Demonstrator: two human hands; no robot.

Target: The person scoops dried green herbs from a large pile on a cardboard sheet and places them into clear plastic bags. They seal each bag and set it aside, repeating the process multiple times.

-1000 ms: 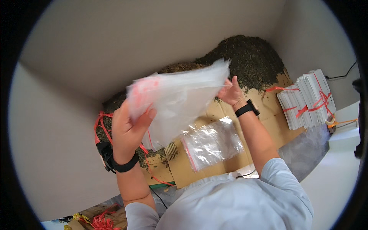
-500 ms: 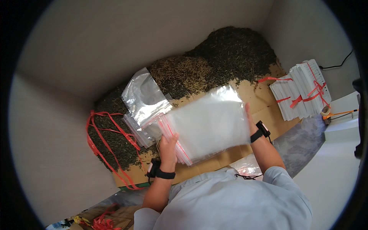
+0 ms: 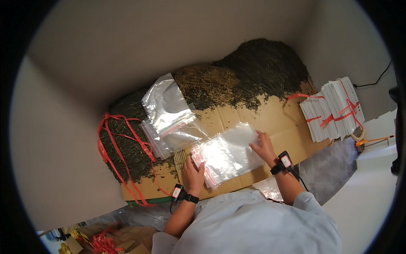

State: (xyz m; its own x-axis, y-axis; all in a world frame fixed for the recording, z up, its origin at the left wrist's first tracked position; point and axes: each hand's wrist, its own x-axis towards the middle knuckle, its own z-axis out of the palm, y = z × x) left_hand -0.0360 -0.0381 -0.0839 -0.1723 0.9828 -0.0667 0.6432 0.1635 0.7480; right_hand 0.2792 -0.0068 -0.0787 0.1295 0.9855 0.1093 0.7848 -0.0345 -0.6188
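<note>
A stack of clear zip-lock bags [image 3: 230, 154] with reddish seal strips lies on the cardboard sheet [image 3: 279, 118] in front of me. My left hand [image 3: 195, 177] holds the sealed edge, its thumb near the red strips. At the opposite end, my right hand [image 3: 265, 149] has its fingers and thumb about the edge of the stack. Some fingertips are hard to make out. Beyond my left hand, other clear zip-lock bags [image 3: 165, 101] lie loose and partly overlap the dark dried plant pieces.
Dark dried plant matter [image 3: 270, 67] is heaped along the back wall, with a browner patch [image 3: 207, 80] in it. Red plastic ribbon [image 3: 101, 144] loops at the left. White flat bundles [image 3: 334, 110] tied with red ribbon stand at the right, near a tape roll [image 3: 358, 134].
Both hands have brought the stack of bags down and nearer to me, onto the cardboard. It was held up and tilted before. My right hand has moved left.
</note>
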